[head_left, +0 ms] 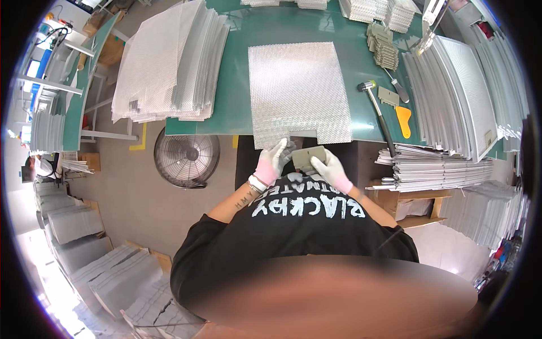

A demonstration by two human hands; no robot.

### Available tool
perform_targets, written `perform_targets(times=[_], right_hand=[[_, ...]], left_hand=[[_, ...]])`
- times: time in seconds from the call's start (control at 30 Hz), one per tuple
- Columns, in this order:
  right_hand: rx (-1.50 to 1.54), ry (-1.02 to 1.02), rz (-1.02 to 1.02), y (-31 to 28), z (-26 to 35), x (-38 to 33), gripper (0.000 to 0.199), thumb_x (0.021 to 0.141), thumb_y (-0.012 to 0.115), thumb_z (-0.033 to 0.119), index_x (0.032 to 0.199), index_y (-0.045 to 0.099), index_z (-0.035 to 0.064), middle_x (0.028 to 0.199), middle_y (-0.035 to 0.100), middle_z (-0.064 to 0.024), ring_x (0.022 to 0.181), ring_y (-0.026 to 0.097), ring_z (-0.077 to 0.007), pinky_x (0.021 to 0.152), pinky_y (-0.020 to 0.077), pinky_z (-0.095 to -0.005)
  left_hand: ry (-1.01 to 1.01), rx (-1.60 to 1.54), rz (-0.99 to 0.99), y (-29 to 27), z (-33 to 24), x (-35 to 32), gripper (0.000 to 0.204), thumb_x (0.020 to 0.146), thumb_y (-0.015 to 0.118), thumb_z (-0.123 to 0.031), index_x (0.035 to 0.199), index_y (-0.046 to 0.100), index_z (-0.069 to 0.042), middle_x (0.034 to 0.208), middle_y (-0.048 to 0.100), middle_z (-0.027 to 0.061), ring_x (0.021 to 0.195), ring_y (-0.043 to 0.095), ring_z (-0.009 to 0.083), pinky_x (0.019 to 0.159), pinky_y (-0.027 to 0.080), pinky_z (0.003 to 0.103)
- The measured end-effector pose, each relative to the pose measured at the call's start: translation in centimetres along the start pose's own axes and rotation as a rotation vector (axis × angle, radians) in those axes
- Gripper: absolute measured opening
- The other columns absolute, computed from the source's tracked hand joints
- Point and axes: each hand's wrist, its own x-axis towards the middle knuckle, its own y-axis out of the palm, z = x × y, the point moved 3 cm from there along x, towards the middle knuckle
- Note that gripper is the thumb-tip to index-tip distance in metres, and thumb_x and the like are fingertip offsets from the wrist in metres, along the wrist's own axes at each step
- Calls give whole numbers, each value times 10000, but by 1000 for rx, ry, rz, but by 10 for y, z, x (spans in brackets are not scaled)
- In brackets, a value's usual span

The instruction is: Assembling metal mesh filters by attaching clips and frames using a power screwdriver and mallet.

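Observation:
A silver mesh sheet lies flat in front of me, its near edge overhanging the table and cut by a rectangular notch. My left hand, in a white and pink glove, is closed at that edge, left of the notch, thumb over the mesh; its other fingers are partly hidden. In my gloved right hand is a small grey-beige plate, gripped at its right side with the thumb on top. The plate is just below the notch, close to my left fingertips.
The green table bears a mesh stack at left. Toward the right are a hammer, a yellow scraper, a screwdriver, another beige plate, stacked beige plates and framed panels. A floor fan stands below left.

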Motion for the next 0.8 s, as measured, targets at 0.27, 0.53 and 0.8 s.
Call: perform_targets(times=[0.27, 0.53, 0.8], right_hand=[[262, 61, -58, -8, -37, 25, 309, 1001, 539, 198, 1247, 478, 20, 1133, 637, -104, 892, 679, -194, 747, 583, -333], [17, -68, -195, 3, -12, 26, 229, 985, 545, 134, 1138, 533, -35, 946, 665, -105, 721, 670, -155, 630, 583, -302], [-168, -136, -268, 8, 0, 15, 196, 974, 549, 111, 1078, 535, -55, 889, 670, -115, 655, 667, -151, 586, 573, -283]], left_hand=[[-6, -168, 50, 1, 6, 0, 318, 964, 624, -229, 1145, 607, 32, 1123, 637, 125, 1021, 621, 232, 908, 509, 377], [3, 61, 90, -21, 24, 7, 376, 1042, 465, -236, 1316, 514, 16, 1256, 580, 100, 1113, 581, 201, 956, 461, 330], [299, 489, 162, -47, 42, 19, 299, 1008, 534, -158, 1256, 579, 3, 1219, 605, 110, 1077, 623, 197, 930, 532, 356]])
